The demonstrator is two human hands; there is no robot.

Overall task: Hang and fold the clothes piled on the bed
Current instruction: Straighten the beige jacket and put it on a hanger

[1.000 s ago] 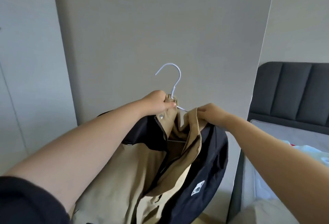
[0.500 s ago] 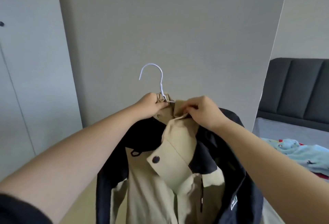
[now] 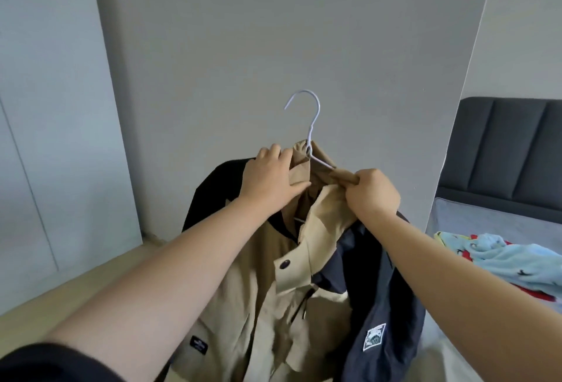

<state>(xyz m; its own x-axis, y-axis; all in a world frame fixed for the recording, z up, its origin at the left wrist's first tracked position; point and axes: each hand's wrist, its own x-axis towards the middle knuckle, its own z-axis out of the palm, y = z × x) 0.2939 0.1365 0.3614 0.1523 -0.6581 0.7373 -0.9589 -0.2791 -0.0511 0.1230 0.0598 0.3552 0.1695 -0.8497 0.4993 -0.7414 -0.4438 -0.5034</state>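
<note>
Evidently the step in hand is seating the jacket (image 3: pixel 243 296) on the white wire hanger (image 3: pixel 308 146), and both grips serve that. The left hand (image 3: pixel 270 179) has its fingers curled round the left flap of the tan collar, just beside the hanger's neck. That grip holds cloth and wire up together, so the garment's weight hangs free in front of the plain wall (image 3: pixel 304 32).

The right hand (image 3: pixel 372 191) is closed in a fist, pinching the right side of the collar where the hanger's sloping arm disappears into the fabric. By the look of it, this hand is drawing the cloth along the wire so the shoulder settles on it.

The hook stands bare above the collar with its open end to the left, probably kept free of cloth because it has to catch a rail. The jacket, tan in front with dark navy shoulders and sleeves, droops between the two forearms. Its front is unfastened and one snap flap is turned outward. The navy side under the right arm sags lower, which suggests that shoulder is not yet sitting square.

To the right, on the grey bed (image 3: pixel 486 217) below the dark padded headboard (image 3: pixel 501 150), a light-blue garment (image 3: pixel 501 257) lies crumpled over something red, so more of the pile remains. No rail shows, so where the hanger will go cannot be told.
</note>
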